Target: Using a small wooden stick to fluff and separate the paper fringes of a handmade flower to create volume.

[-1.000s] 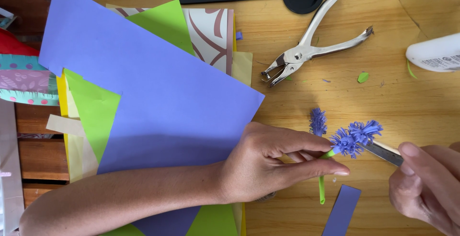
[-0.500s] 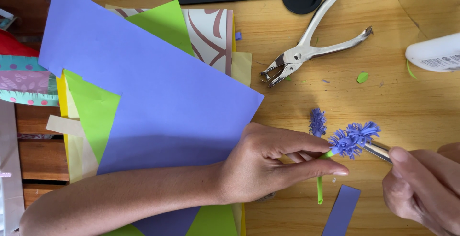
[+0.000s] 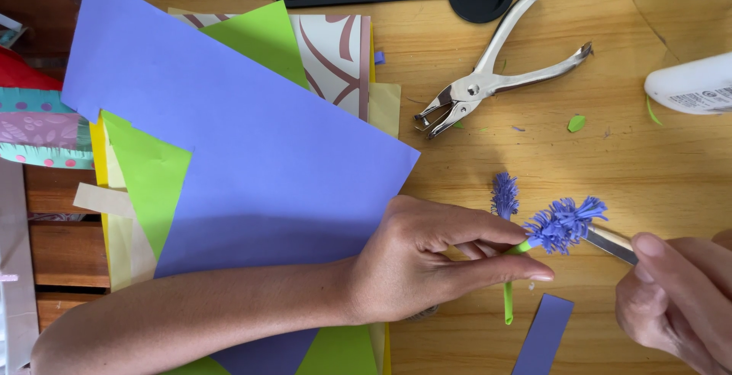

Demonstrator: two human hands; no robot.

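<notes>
The left hand point(image 3: 435, 261) pinches the green stem of a fringed purple paper flower point(image 3: 563, 224) just above the counter point(image 3: 610, 161). The right hand point(image 3: 679, 299) is closed on a thin metal tool point(image 3: 610, 241) whose tip touches the fringe. Steady work likely needs a firm stem pinch and light strokes of the tool. A second flower point(image 3: 504, 194), a hole punch point(image 3: 488, 78), a purple strip point(image 3: 543, 334) and coloured paper sheets point(image 3: 244, 161) lie on the wooden counter.

The left hand point(image 3: 435, 261) pinches a fringed purple paper flower point(image 3: 566, 224) by its green stem; the right hand point(image 3: 679, 299) presses a metal tool point(image 3: 610, 241) against it, near the wooden table's point(image 3: 633, 161) right edge.
</notes>
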